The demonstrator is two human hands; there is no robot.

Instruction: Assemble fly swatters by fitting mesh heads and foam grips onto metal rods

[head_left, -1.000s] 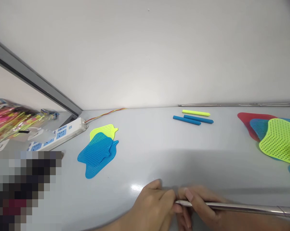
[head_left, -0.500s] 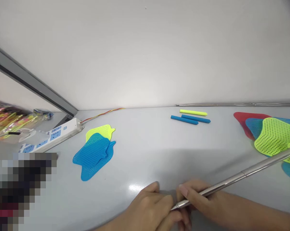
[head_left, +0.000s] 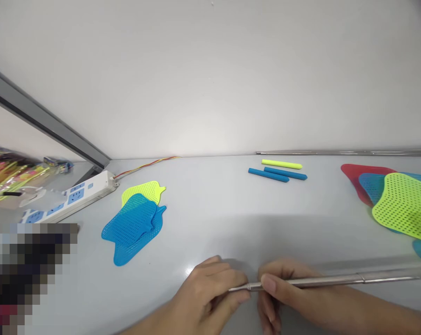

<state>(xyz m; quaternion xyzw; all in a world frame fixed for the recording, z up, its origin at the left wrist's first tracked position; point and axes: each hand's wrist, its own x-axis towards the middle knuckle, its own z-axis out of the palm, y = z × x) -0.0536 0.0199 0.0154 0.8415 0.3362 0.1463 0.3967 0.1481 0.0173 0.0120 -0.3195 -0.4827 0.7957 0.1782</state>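
Metal rod (head_left: 336, 280), held at the near side of the worktop (head_left: 210, 200), its thin end pointing left and its thicker length running out of view at the right. The left hand (head_left: 205, 288) has its grip narrowed on that thin end, pinching it between thumb and fingers. The right hand (head_left: 289, 295) holds the rod just beside — the thumb presses on it from above (a seam rings the metal farther along) — with a short stretch of rod showing between the hands.

Beyond the hands lie two blue sticks (head_left: 268, 175) and a yellow-green stick (head_left: 282, 164), all with tapered right ends. Slim metal rods (head_left: 346, 152) lie along the foot of the wall (head_left: 210, 83). At the right, a yellow-green perforated sheet (head_left: 402, 204) overlaps blue sheets (head_left: 373, 186) and a red sheet (head_left: 353, 172). At the left, two blue perforated sheets (head_left: 130, 223) partly cover a yellow-green one (head_left: 140, 191). Farther left sit a white power strip (head_left: 91, 188), near red and yellow wires (head_left: 147, 165), and colourful wrapped items (head_left: 18, 172), too blurred to tell.
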